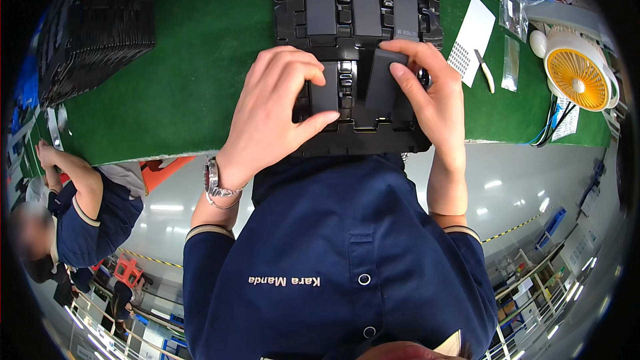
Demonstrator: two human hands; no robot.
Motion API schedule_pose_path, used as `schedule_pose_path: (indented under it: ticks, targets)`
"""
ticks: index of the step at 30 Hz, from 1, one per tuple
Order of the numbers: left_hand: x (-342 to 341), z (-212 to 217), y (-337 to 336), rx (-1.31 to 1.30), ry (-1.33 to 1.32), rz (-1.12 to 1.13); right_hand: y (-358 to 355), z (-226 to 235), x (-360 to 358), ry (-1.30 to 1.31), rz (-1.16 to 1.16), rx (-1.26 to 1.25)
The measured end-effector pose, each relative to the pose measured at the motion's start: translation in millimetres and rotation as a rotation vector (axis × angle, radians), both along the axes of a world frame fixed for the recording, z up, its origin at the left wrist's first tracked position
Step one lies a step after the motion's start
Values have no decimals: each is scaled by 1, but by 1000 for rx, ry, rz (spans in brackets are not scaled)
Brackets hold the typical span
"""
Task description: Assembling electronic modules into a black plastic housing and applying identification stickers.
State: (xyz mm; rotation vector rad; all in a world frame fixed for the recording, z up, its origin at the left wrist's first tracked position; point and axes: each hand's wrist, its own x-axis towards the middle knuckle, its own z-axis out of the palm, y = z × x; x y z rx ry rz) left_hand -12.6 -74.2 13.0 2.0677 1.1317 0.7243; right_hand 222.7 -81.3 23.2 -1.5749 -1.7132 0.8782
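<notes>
Presently, the work surface is a green-topped table [193, 80], its near edge curved by the lens. A black moulded tray [363, 141] sits on it at the front edge. To the left stands a tall stack of black trays [100, 40]; to the right, a white sheet [476, 20], a small knife [487, 73], clear bags [511, 63] and a white fan [577, 80] with a yellow grille. Room: shiny grey floor [167, 207], a co-worker [100, 213] in dark blue at far left, a red stool [127, 271] beyond.

Writing: pale embroidered lettering [285, 281], upside down, on the person's navy shirt [300, 227]; rows of tiny marks on the sheet; faint print on the upper-right block [405, 13], too small to read.

Grip: the right hand [433, 87] pinches the upper end of a flat dark block [382, 90] between thumb and fingers. The block lies tilted in the tray's lower row. The left hand [273, 103] has thumb and curled fingers well apart, spanning the lower-left block [325, 90]; cannot tell whether it presses there.
</notes>
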Motion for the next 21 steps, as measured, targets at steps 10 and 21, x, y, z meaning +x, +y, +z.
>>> schedule_pose_path:
  ticks: [10, 21]
  targets:
    - [0, -6, -8, 121, 249, -144, -8, -6, 8, -361, 110, 269]
    - [0, -7, -8, 176, 302, -173, -18, 14, 33, -643, 491, 328]
